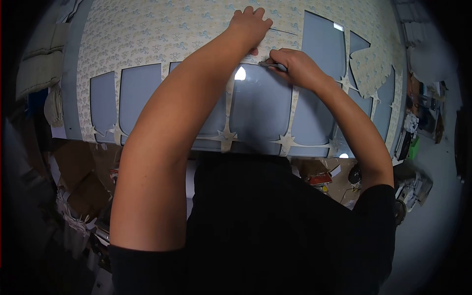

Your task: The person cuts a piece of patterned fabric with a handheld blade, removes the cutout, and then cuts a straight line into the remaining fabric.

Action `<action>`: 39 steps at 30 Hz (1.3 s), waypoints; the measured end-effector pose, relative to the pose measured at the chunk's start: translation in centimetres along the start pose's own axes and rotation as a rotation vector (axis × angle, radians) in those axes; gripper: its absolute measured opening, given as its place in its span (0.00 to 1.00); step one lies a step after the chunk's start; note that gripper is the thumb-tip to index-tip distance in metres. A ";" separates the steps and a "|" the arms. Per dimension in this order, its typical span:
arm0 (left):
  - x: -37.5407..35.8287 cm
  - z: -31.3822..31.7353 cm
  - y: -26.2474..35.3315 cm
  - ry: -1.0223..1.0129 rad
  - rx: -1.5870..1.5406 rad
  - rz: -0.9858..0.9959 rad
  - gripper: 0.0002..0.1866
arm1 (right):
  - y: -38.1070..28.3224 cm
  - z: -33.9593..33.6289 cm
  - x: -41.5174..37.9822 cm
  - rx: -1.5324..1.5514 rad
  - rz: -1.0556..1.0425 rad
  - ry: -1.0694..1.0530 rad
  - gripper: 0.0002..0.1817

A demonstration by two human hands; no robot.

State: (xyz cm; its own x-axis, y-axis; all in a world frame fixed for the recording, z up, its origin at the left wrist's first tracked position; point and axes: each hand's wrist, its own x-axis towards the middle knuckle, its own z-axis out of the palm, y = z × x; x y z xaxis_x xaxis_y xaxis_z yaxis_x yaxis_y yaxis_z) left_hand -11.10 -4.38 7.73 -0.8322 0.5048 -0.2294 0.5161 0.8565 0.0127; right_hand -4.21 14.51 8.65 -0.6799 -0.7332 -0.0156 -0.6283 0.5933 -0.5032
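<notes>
A cream sheet of fabric (147, 34) with a small blue and tan print covers most of the grey tabletop, with several large panels cut out of its near side. My left hand (250, 27) presses down on the uncut part, fingers spread and pointing away from me. Close to its right, my right hand (295, 68) is closed around scissors (280, 67) with a dark handle. Their tip points left, right at the cut edge above a bare opening. A thin dark slit runs through the cloth to the right of my left hand.
Narrow strips and star-shaped scraps (227, 139) of the same cloth hang toward the table's near edge. A loose cut piece (372, 71) lies at the right. Cardboard (88, 194) and clutter sit below the table, and folded cloth (39, 69) is stacked at the left.
</notes>
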 end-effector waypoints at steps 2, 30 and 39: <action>0.1 0.2 -0.7 0.035 -0.003 0.028 0.49 | -1.2 0.8 0.8 0.010 0.026 0.035 0.09; 1.1 1.2 -3.4 -0.005 -0.073 0.197 0.51 | -9.5 7.8 6.9 0.054 0.673 0.558 0.14; 1.9 0.8 -3.9 -0.030 -0.124 0.190 0.49 | -8.7 7.7 6.6 0.207 0.641 0.603 0.12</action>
State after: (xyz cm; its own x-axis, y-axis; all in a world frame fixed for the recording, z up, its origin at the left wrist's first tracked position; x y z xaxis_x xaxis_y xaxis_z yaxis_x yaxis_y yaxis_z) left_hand -14.51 -6.82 6.42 -0.7151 0.6564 -0.2404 0.6323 0.7540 0.1780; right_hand -0.38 1.97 6.29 -0.9955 0.0510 0.0798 -0.0195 0.7139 -0.7000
